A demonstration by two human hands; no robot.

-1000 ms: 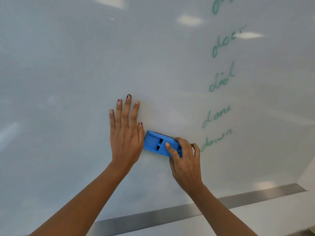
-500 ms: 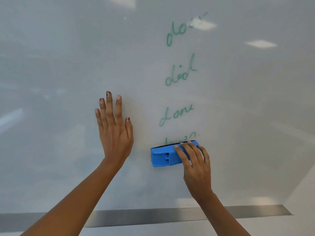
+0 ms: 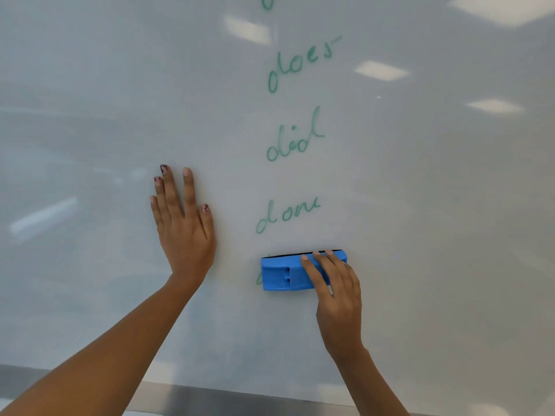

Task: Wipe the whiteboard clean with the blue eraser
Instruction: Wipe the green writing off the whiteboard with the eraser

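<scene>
- A metal ledge [image 3: 240, 399] is running along the bottom edge of the whiteboard [image 3: 435, 220], nearest the camera.
- Two bare forearms are reaching up from the lower corners toward the board.
- The right hand [image 3: 336, 292] is gripping the blue eraser [image 3: 285, 273] at its right end, with the fingers [image 3: 322, 265] curling over the top edge; the thumb is not showing.
- The eraser is lying level against the board, low and just right of centre, with its dark pad edge showing along the top.
- A small green stroke is showing at the eraser's left end; the rest of that writing is hidden behind the eraser.
- The left hand [image 3: 183, 223] is lying flat on the board, fingers extended and pointing up, holding nothing, near the eraser's left end but apart from it.
- Green handwritten words are stacking upward above the eraser: "done" [image 3: 286, 216], "did" [image 3: 295, 139], "does" [image 3: 303, 63].
- Ceiling light reflections are showing across the upper board.
</scene>
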